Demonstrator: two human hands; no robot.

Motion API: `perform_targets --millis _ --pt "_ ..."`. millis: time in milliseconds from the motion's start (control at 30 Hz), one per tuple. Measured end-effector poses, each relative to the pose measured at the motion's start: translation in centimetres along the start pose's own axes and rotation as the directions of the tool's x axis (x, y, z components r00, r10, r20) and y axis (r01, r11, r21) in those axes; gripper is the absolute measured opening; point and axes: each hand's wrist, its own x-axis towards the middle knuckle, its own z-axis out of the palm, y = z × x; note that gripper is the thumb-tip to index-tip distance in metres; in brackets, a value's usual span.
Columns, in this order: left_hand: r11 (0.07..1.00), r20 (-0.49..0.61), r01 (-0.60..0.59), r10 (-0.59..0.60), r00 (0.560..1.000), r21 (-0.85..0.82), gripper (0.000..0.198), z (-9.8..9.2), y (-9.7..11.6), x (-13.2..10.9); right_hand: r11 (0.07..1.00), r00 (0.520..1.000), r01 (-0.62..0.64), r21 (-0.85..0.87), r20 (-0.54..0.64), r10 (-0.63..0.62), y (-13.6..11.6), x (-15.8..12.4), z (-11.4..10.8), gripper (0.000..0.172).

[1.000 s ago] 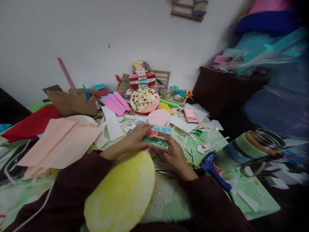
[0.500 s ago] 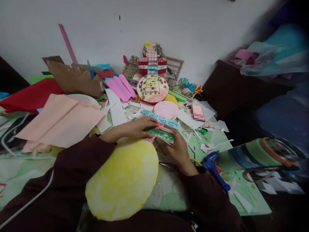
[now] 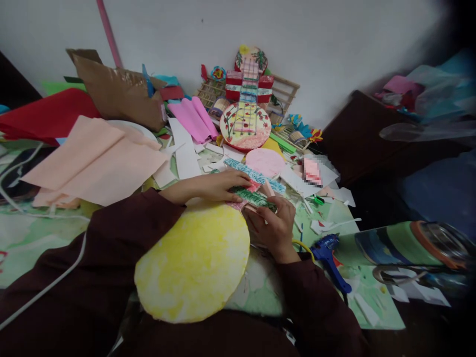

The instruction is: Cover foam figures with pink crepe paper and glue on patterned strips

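A craft piece lies across my lap and the table edge. Its large yellow-coloured disc points toward me, and a green scribbled strip crosses its upper end. My left hand reaches over from the left, fingers closed on the green strip's left part. At the strip's right end, the fingers of my right hand are bent around the edge, where a peach paper strip sticks up. My palm hides part of that end. Just beyond lies a blue scribbled strip, with a pale pink disc behind it.
A blue glue gun and a striped bottle lie to the right. A decorated model guitar leans at the wall. Peach paper sheets and a brown package are on the left, a white cable crosses my left sleeve, and paper scraps litter the table.
My right hand has shifted its fingers from around the end onto the green strip's right end. The peach strip's end now stands up there. My left hand stays on the piece; the view has tilted down.
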Motion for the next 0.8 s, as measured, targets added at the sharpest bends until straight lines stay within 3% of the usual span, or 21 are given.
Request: perform_targets --millis 367,567,800 --pt "1.000 -0.010 -0.008 0.008 1.000 0.002 0.042 0.1 0.2 0.3 0.997 0.994 -0.080 -0.011 -0.070 0.079 -1.4 0.5 0.3 0.027" --pt "0.996 -0.042 -0.070 0.068 0.997 -0.046 0.043 0.2 0.9 0.9 0.991 0.990 -0.137 0.006 0.024 0.137 -1.5 0.7 0.0 0.029" --pt "0.991 0.061 -0.131 0.130 0.990 0.019 0.041 0.7 1.9 3.0 0.989 0.989 -0.149 -0.001 0.020 0.149 -0.9 0.7 0.2 0.028"
